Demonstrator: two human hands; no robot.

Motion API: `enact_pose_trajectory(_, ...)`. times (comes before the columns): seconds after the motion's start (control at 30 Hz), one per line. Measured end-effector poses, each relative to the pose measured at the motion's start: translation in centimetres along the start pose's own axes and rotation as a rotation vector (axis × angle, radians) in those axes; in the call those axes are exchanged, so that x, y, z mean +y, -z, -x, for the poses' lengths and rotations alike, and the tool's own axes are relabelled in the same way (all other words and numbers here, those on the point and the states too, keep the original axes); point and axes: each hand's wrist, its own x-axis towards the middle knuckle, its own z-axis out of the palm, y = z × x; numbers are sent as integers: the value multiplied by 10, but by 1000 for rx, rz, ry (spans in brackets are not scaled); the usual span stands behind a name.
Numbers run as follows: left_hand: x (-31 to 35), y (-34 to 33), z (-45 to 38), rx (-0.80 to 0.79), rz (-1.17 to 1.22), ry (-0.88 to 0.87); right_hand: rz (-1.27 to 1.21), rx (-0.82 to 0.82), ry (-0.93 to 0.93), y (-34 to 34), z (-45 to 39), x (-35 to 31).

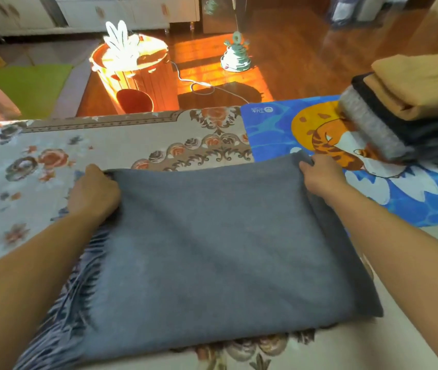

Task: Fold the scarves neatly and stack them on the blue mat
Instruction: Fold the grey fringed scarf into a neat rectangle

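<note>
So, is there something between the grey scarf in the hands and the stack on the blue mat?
Nothing visible. The grey scarf, gripped by the left hand and right hand, lies beside the blue mat. Only bare mat separates it from the stack of folded scarves.

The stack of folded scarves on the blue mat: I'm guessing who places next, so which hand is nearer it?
Right. The right hand grips the grey scarf beside the blue mat, just below the stack; the left hand holds the opposite corner, far across.

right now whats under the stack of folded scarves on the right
The stack sits on the blue mat, covering part of its tiger picture. What lies beneath the stack itself is hidden.
</note>
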Motion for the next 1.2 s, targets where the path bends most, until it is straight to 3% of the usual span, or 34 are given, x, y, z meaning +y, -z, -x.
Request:
enact_pose_trajectory(0.13,-3,5,-3,74,30,57,10,-1,4,-2,-7,-3)
enact_pose_trajectory(0.33,-4,-5,-15,13,-106,-36,142,-29,-63,-6,-17,-9)
enact_pose_trajectory(0.47,-3,6,-2,-52,66,21,128,-78,-57,0,-13,-13)
enact_pose_trajectory(0.6,-32,32,92,134,-37,-328,-160,-209,-89,28,18,-7)
enact_pose_trajectory(0.77,-115,28,212,113,-101,-756,-232,-302,-158,60,126,54)
enact_pose_trajectory(0.93,-156,24,200,87,-288,-724,-459,-386,-186,55,198,111)
enact_pose_trajectory(1.0,-153,27,204,50,-302,-789,-509,-399,-176,57,213,120)
enact_pose_trajectory(1.2,-155,13,226,3,-363,-808,-295,-465,-42,64,228,127)
